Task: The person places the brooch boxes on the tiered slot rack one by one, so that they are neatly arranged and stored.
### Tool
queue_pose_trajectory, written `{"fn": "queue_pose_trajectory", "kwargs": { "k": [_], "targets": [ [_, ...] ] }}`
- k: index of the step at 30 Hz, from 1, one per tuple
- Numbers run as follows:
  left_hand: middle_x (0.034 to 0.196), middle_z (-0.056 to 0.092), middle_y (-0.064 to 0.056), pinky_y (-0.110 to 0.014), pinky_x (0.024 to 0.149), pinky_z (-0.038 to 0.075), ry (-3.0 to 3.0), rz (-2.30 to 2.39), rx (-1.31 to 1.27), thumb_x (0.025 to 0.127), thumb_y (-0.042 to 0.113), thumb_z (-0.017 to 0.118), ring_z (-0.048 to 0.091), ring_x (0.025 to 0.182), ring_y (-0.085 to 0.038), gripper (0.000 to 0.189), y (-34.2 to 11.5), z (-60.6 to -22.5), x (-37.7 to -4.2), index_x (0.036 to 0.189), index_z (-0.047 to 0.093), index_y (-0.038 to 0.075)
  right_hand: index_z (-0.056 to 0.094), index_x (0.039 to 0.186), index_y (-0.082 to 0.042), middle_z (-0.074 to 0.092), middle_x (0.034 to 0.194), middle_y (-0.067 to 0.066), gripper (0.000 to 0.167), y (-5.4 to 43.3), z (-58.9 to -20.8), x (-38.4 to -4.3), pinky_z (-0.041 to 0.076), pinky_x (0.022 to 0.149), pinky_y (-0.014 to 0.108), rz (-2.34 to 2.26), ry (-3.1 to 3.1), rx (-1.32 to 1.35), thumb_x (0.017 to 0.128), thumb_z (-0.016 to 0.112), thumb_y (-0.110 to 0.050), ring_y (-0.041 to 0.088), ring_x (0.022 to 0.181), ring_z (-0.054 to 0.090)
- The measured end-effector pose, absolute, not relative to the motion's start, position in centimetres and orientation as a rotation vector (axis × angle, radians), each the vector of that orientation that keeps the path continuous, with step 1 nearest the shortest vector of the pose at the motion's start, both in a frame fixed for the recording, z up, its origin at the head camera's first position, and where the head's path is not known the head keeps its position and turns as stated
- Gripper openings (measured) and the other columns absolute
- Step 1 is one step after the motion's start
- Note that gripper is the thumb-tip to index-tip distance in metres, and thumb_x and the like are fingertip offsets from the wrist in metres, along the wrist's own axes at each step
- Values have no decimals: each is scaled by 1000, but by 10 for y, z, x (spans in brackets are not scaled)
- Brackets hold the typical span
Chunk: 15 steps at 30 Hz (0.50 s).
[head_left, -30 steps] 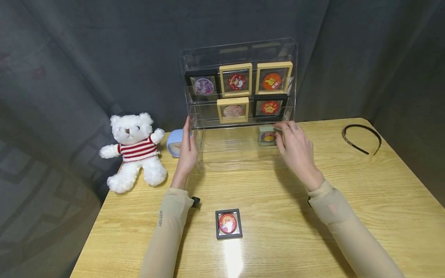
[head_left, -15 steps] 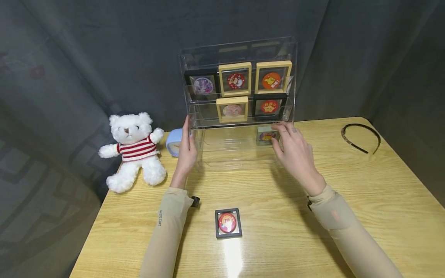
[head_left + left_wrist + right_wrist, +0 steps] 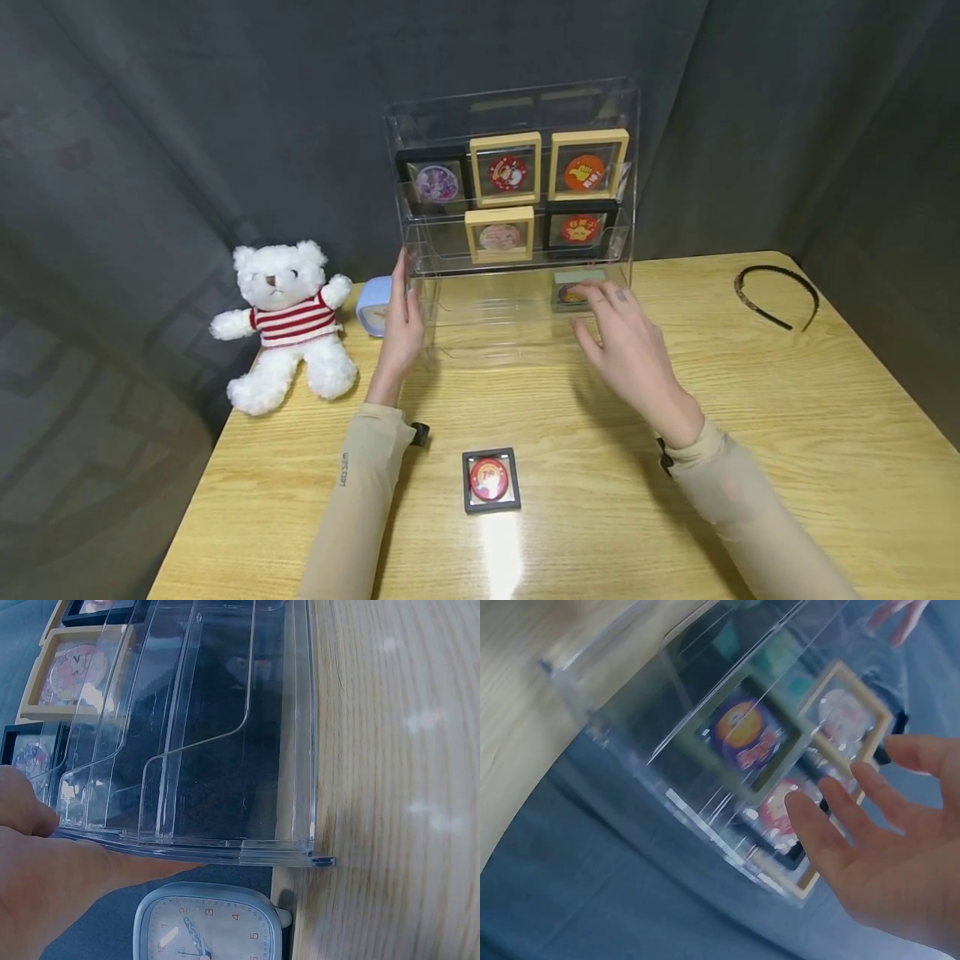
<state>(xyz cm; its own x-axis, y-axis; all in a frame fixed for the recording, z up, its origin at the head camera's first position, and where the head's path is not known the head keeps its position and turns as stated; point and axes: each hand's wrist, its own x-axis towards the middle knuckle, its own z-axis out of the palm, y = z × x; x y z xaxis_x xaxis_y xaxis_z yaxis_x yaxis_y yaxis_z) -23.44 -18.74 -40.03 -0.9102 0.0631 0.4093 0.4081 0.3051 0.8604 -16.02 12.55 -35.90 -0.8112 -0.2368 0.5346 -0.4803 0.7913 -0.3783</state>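
Observation:
A clear acrylic tiered rack stands on the table. My left hand rests along its left side with straight fingers, beside its side panel in the left wrist view. In the lower part of the rack, toward the right, stands a green display frame with a round purple-and-yellow badge. My right hand hovers in front of it, partly covering the frame in the head view; in the right wrist view its fingers are spread and hold nothing. Cream frames and black frames with round badges fill higher tiers.
A black frame with a red badge lies flat near the table's front. Left of the rack are a blue clock and a white teddy bear in a striped top. A black headband lies far right.
My right hand has let go of the green frame's right edge and drawn slightly down toward the front. The green frame stays in the rack. My left hand keeps its place at the rack's side.

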Motion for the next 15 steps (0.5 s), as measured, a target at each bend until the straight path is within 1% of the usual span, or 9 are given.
{"fn": "queue_pose_trajectory", "kwargs": {
  "k": [3,6,10,15],
  "targets": [
    [179,10,-6,-42,130,21,-2284,-1628,-429,118,6,24,12,163,-22,59,-188,-400,-234,174,7,15,66,136,4,66,132,23,38,118,-360,-152,62,73,58,731,-2542,593,101,72,-7,44,116,62],
    [179,8,-5,-41,131,21,-2298,-1625,-422,118,6,24,11,163,-20,59,-188,-399,-233,174,6,14,64,139,4,65,134,23,41,111,-363,-143,60,88,60,783,-2590,643,101,73,-9,44,122,61],
    [179,7,-4,-40,131,20,-2311,-1628,-413,118,6,24,10,163,-18,60,-188,-398,-232,174,5,14,62,141,4,63,140,22,44,103,-366,-135,51,107,63,877,-2643,709,103,73,-13,44,130,59],
    [179,7,-4,-39,130,21,-2314,-1629,-406,118,5,24,10,163,-18,60,-187,-397,-232,174,5,14,60,144,4,63,143,21,46,94,-372,-127,47,112,62,997,-2689,781,104,72,-15,44,132,59]
  ]
}}
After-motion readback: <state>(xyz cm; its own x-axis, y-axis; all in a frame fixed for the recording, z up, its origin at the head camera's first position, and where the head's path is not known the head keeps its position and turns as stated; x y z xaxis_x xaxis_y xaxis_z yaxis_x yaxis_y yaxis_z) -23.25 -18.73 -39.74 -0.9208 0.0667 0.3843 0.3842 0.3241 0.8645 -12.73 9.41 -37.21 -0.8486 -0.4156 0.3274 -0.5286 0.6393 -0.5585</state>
